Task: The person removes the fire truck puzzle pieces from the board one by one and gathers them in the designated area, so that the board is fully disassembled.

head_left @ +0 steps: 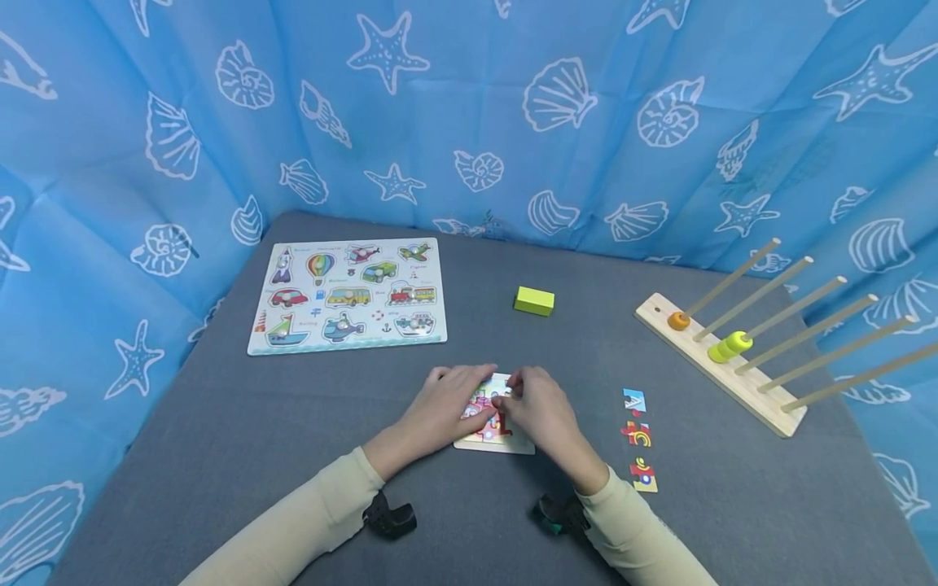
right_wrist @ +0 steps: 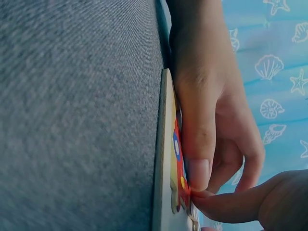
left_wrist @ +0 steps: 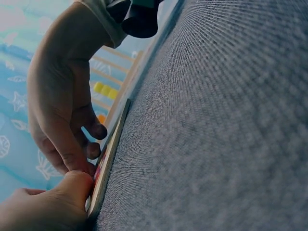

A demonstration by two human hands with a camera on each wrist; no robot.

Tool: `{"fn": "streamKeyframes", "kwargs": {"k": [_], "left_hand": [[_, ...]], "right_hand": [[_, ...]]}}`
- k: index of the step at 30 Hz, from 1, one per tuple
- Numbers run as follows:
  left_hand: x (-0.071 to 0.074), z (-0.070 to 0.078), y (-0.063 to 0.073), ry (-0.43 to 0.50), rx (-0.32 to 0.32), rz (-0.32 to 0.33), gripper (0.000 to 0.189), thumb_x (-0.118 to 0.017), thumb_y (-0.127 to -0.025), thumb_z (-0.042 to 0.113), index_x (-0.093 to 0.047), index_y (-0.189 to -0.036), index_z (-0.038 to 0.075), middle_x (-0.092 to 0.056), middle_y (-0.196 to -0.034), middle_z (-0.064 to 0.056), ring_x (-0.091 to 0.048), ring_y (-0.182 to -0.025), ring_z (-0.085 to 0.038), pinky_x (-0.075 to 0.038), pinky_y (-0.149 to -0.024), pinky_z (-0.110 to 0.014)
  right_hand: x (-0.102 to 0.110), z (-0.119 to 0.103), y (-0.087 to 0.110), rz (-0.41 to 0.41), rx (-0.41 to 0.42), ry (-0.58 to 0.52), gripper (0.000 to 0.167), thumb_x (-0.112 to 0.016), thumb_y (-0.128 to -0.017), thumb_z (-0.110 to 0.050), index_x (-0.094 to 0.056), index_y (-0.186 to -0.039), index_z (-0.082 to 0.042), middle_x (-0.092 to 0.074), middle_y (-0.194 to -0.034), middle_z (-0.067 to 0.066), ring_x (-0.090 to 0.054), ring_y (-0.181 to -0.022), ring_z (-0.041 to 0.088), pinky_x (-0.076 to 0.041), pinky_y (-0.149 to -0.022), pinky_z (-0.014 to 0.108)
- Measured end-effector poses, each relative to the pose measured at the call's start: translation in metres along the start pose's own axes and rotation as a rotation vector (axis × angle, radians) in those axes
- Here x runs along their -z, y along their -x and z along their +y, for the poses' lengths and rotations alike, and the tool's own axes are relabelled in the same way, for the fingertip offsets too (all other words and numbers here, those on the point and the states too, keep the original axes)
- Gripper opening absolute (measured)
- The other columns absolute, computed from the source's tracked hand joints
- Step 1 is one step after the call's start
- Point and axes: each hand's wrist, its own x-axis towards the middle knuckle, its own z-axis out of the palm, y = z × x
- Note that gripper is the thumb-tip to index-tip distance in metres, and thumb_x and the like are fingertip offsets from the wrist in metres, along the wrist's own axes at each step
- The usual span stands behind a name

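Observation:
A small jigsaw puzzle on a wooden board (head_left: pixel 493 447) lies on the table between both hands, its colourful pieces partly covered. My left hand (head_left: pixel 447 402) rests over its left side, fingers stretched along the far edge and the thumb pressing the picture. On the right, my right hand (head_left: pixel 545 411) bends its fingers down onto the upper right part, thumb tip close to the left thumb. In the right wrist view a red piece (right_wrist: pixel 182 185) shows on the board under the left thumb. I cannot tell whether the right fingertips pinch a piece.
Several loose jigsaw pieces (head_left: pixel 639 435) lie in a column to the right. Behind stand a yellow-green block (head_left: pixel 534 301) and a vehicle peg puzzle (head_left: pixel 352 297). A wooden rack (head_left: pixel 721 366) with slanting rods and a few beads is at far right. A blue curtain (head_left: pixel 469 114) hangs behind.

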Motion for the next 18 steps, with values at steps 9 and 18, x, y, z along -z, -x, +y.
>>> {"fn": "streamKeyframes", "kwargs": {"k": [9,18], "left_hand": [[0.0008,-0.0022,0.0009,-0.163,-0.131,0.192,0.065,-0.066,-0.086,0.050,-0.050,-0.136,0.012,-0.066,-0.105,0.000,-0.058,-0.099,-0.013,-0.044,-0.071,-0.030],[0.0037,0.0007,0.0007,-0.161,-0.070,0.155,0.064,-0.065,-0.085,0.053,-0.051,-0.136,0.016,-0.068,-0.110,0.004,-0.058,-0.092,-0.011,-0.043,-0.069,-0.028]], "right_hand": [[-0.0002,0.0013,-0.0017,0.007,0.023,0.001,0.029,-0.080,-0.078,-0.019,-0.061,-0.092,-0.003,-0.055,-0.083,0.008,-0.049,-0.070,0.018,-0.039,-0.060,0.030],[0.0023,0.0020,-0.0062,-0.017,0.036,-0.046,0.025,-0.079,-0.079,-0.016,-0.059,-0.089,-0.005,-0.058,-0.080,0.006,-0.051,-0.067,0.016,-0.040,-0.056,0.028]]}}
